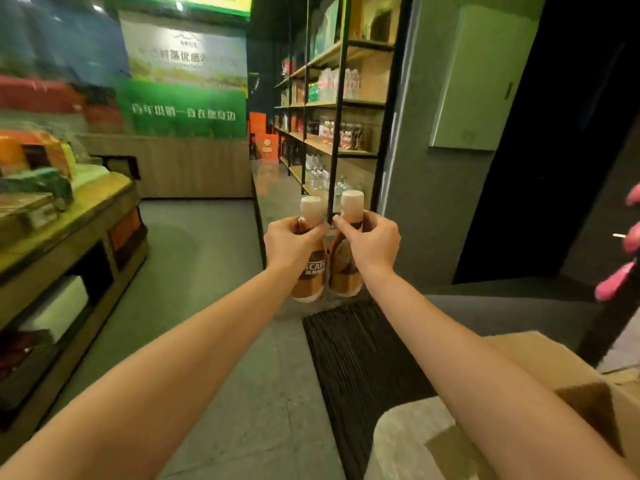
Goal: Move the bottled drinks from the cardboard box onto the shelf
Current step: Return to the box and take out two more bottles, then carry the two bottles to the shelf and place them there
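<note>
An open cardboard box (540, 386) sits nearest, at the lower right, beside a dark ribbed mat (356, 368) on the floor. Beyond it both arms reach forward: the left hand (289, 242) grips the neck of one brown coffee bottle (310, 271) and the right hand (372, 242) grips another (346, 271), the two upright and almost touching in mid-air. Farther off, on the right, stands the wooden shelf (341, 148), stocked with bottled drinks.
</note>
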{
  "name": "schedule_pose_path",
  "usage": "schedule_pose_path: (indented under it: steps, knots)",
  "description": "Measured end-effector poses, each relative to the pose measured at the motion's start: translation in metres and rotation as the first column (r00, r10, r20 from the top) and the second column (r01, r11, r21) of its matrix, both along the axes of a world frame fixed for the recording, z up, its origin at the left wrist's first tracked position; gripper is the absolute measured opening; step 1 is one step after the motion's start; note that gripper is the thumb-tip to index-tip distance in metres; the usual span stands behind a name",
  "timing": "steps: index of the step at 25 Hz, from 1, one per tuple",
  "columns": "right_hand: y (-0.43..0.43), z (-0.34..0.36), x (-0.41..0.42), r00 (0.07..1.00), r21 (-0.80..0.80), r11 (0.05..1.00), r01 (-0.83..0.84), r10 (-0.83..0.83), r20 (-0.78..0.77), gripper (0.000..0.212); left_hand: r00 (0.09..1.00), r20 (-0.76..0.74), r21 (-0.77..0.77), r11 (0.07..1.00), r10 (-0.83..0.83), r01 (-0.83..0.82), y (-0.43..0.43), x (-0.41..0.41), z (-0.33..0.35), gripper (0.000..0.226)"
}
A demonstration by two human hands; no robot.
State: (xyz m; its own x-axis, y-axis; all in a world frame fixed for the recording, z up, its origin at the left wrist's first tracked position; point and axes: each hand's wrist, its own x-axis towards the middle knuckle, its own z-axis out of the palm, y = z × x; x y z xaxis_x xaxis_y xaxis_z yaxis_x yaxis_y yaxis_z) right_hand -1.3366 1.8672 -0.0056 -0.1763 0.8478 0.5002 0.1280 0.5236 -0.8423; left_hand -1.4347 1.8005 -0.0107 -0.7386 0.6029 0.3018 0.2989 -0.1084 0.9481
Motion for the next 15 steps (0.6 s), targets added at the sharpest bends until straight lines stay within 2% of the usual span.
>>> schedule_pose_path:
  steps: [7,11,15]
  knots:
    - [0.006,0.007,-0.207,0.994,-0.096,0.990,-0.107,0.104,-0.036,0.030,0.997,-0.031,-0.022,0.997,0.069,-0.070,-0.007,-0.201,0.018,0.011]
    - [0.043,0.004,-0.302,0.988,-0.109,0.982,-0.152,0.151,-0.014,0.021,0.996,-0.009,-0.026,0.996,0.088,-0.088,0.029,-0.293,0.009,0.011]
    - [0.111,-0.001,-0.401,0.985,-0.094,0.981,-0.170,0.170,-0.010,0.022,0.996,0.009,-0.023,0.996,0.092,-0.092,0.093,-0.385,0.006,0.009]
